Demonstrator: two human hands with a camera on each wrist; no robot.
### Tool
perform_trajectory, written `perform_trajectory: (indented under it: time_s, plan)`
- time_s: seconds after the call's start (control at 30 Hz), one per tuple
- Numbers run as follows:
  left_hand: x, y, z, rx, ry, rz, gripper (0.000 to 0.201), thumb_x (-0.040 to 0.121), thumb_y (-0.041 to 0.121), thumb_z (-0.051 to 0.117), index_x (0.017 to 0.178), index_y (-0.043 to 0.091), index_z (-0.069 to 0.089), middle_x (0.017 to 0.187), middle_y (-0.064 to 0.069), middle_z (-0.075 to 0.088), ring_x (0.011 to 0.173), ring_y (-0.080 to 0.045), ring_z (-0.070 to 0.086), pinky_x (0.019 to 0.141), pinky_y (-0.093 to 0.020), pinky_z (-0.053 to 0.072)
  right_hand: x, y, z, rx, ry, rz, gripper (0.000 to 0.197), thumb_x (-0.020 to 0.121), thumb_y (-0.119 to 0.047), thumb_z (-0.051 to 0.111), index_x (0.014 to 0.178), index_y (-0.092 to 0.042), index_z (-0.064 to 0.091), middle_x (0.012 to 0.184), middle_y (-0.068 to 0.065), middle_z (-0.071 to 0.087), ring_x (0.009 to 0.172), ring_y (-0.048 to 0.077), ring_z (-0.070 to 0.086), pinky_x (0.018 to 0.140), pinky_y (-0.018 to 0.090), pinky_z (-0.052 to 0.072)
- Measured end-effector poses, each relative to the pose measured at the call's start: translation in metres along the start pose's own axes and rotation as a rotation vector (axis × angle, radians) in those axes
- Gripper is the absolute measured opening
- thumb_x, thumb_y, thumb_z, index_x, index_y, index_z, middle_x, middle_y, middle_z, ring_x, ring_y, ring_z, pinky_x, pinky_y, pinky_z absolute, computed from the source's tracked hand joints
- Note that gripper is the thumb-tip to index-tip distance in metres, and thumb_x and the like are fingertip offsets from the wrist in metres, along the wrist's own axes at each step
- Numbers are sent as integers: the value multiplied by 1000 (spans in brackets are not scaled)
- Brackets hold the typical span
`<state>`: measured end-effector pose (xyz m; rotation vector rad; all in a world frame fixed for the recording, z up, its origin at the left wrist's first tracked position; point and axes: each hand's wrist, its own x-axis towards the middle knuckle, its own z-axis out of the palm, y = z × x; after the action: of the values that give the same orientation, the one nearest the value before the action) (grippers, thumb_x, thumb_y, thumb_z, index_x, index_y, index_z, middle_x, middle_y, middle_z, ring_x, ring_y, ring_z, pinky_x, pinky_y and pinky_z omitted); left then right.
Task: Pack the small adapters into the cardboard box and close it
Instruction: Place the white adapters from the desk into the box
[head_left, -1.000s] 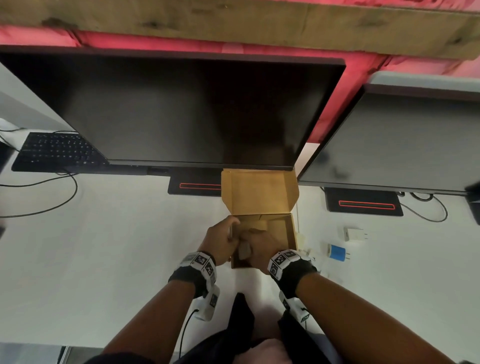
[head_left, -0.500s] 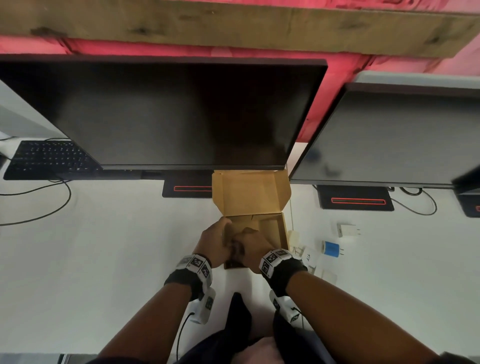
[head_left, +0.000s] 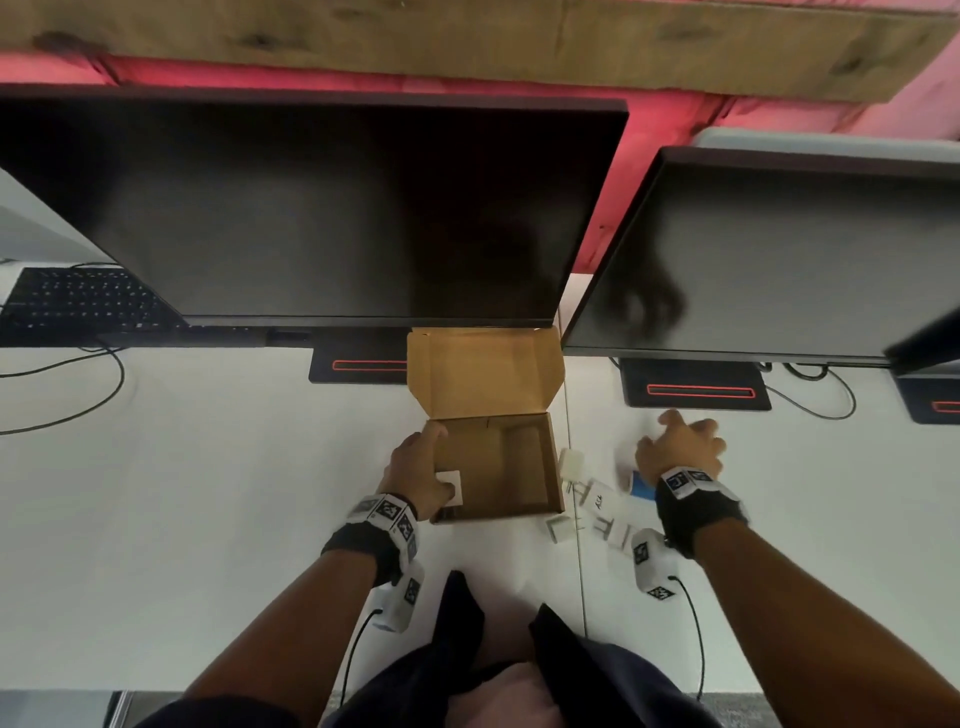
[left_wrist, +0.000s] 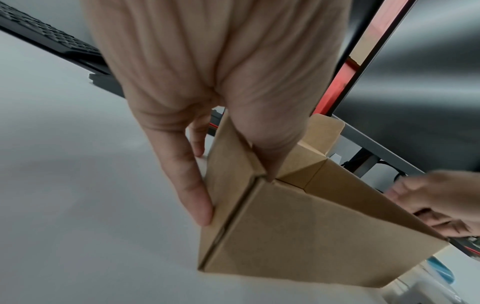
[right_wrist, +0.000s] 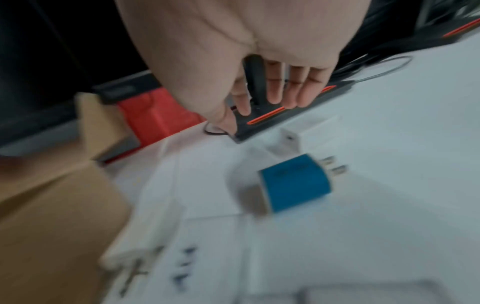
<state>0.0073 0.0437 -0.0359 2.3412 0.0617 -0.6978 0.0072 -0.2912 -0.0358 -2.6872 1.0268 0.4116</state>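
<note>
The cardboard box (head_left: 524, 467) stands open on the white table, its lid (head_left: 485, 371) tilted back against the monitor. A white adapter (head_left: 451, 487) lies in the box's near left corner. My left hand (head_left: 431, 467) pinches the box's left wall, thumb inside and fingers outside (left_wrist: 233, 193). My right hand (head_left: 680, 447) hovers to the right of the box with relaxed fingers, holding nothing (right_wrist: 257, 107). Below it lie a blue adapter (right_wrist: 293, 185) and a white adapter (right_wrist: 298, 135). Another white adapter (head_left: 571, 462) sits against the box's right wall.
Two dark monitors (head_left: 337, 208) (head_left: 779, 260) hang over the table's back; their stands (head_left: 696, 389) sit close behind the right hand. A keyboard (head_left: 78, 301) and cables lie far left. Lettered white cards (head_left: 597, 501) and more pale adapters (head_left: 561, 527) lie right of the box.
Both hands were together at the box's near edge. The right hand has swung right, over the loose adapters. The left hand stays at the left wall, and a white adapter now shows inside.
</note>
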Motion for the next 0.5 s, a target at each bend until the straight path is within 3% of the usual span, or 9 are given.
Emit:
perform_trajectory:
  time_s: [0.07,0.17,0.3,0.4,0.5]
  plan:
    - [0,-1,-1,-1,1,1,69,70,9,73,129,28,42,112,-3,56,91,-25,62,77,-41,56,9,12,7,-60,-45,36,41,89,-29,60,129,-26,53,129,16,39,117,40,42,96,53,45]
    - [0,-2,-2,11,-4,8,68,71,9,73,129,26,42,114,-4,55,95,-27,59,80,-41,54,11,19,21,-25,-84,45,32,91,-17,55,123,-21,57,124,17,40,111,42,44,91,49,46]
    - [0,-2,0,-3,3,24,64,70,10,73,124,26,44,113,-4,56,96,-25,58,80,-39,53,2,23,23,99,1,-78,30,91,-16,56,121,-14,62,128,20,49,112,42,49,93,46,43]
    - [2,-3,1,-12,7,37,62,70,9,73,123,25,44,112,-4,56,96,-24,57,77,-36,51,-24,5,10,377,164,-286,36,85,-9,66,120,-13,60,128,16,53,111,39,53,95,45,45]
    - [3,-5,0,-18,14,39,63,71,9,74,124,25,45,115,-2,56,98,-23,57,77,-34,50,-69,-29,1,512,142,-577,42,78,-8,75,115,-19,57,124,4,50,99,22,55,82,29,50]
